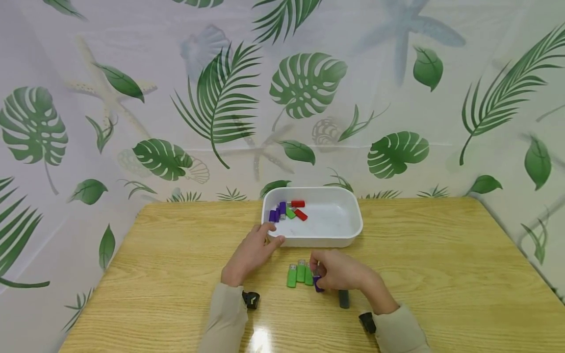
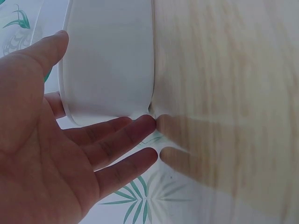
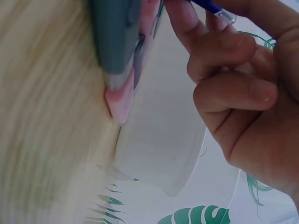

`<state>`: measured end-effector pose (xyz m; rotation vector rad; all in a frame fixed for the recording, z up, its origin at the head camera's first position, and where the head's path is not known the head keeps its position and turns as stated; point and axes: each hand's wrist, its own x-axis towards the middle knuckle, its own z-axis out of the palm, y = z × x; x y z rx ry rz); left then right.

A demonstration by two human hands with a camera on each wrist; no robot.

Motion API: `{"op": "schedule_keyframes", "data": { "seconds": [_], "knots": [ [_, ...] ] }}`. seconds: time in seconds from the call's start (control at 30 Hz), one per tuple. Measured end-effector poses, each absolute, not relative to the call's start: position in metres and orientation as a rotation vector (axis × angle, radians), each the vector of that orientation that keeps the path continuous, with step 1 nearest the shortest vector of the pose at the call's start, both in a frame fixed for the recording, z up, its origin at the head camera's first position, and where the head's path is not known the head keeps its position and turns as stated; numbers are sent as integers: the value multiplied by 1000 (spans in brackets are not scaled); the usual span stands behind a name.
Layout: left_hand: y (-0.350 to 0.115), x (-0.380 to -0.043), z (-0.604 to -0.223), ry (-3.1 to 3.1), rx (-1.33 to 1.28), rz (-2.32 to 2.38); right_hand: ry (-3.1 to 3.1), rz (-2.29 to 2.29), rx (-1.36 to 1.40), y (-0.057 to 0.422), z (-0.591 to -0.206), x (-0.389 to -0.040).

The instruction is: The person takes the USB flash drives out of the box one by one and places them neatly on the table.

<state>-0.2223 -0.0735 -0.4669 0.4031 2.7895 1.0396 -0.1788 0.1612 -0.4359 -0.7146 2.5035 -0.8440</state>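
Note:
My right hand (image 1: 342, 270) pinches a purple USB flash drive (image 1: 318, 284) between thumb and fingers, close over the table. Three green flash drives (image 1: 292, 276) lie side by side just left of it, metal plugs pointing away from me. A dark grey flash drive (image 1: 344, 299) rests below the right palm. In the right wrist view, a pink drive (image 3: 120, 100) shows beyond the grey one; the head view hides it. My left hand (image 1: 252, 251) touches the front left corner of a white plastic box (image 1: 326, 242), thumb at the rim, other fingers stretched along its end.
Inside the box, at its left end, lie several purple drives (image 1: 282, 211), red drives (image 1: 301, 214) and a green drive (image 1: 290, 213). A leaf-patterned cloth (image 1: 247, 98) hangs behind the wooden table (image 1: 176, 264). Dark wrist cameras (image 1: 251, 299) sit on both wrists.

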Motion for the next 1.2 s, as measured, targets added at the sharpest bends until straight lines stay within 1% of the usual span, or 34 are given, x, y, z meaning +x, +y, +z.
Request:
{"op": "schedule_keyframes", "data": {
  "seconds": [0.53,0.87,1.2],
  "knots": [
    [-71,-222,-466,2787,411,1043,2561,-808,-733,163,-435,-176],
    [-71,-220,-467,2785,419,1046,2463,-726,-722,165,-428,-167],
    [-72,-221,-466,2794,415,1034,2497,-713,-685,173,-434,-160]
  ]
}}
